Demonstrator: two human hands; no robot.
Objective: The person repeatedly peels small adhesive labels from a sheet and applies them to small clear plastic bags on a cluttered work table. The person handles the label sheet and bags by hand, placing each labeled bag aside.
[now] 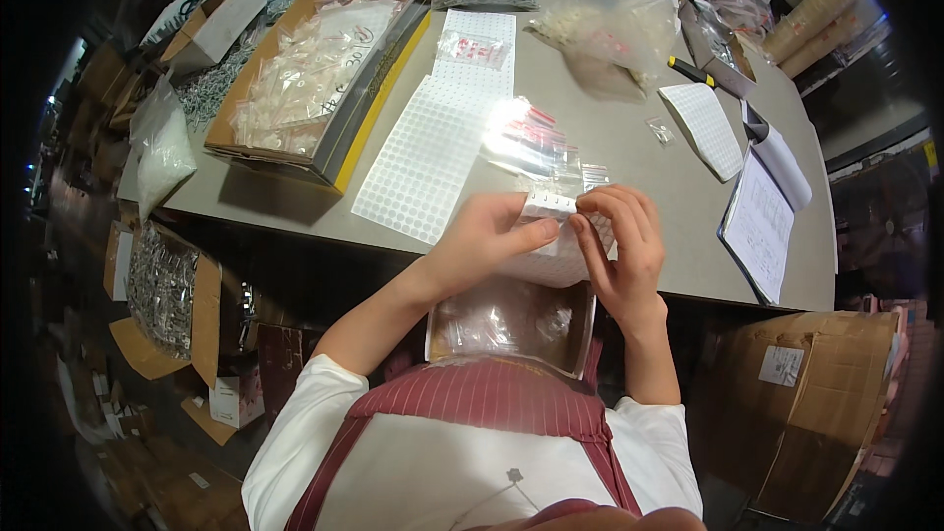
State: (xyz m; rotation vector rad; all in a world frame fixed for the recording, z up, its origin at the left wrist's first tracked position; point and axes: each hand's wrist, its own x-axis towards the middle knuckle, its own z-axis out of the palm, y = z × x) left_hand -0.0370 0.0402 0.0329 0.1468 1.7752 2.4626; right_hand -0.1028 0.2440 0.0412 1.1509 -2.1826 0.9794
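In front of my body, at the near table edge, I hold a white sheet of small round stickers (553, 266), its top bent over. My left hand (484, 239) is closed on the sheet's left side, thumb across the front. On the other side my right hand (629, 246) pinches near the folded top edge with thumb and forefinger. Whether a loose sticker is between those fingertips is too small to tell. Just beyond lie small clear zip bags (559, 167) with red strips. Below the sheet, an open box (588, 326) at my lap contains clear plastic bags.
To the left stands a large carton (329, 173) filled with small bags. Flat sticker sheets (418, 162) lie beside it. Farther right are a bulky clear bag (615, 25), a yellow-black cutter (691, 70), another sheet (703, 128) and an open notebook (759, 221).
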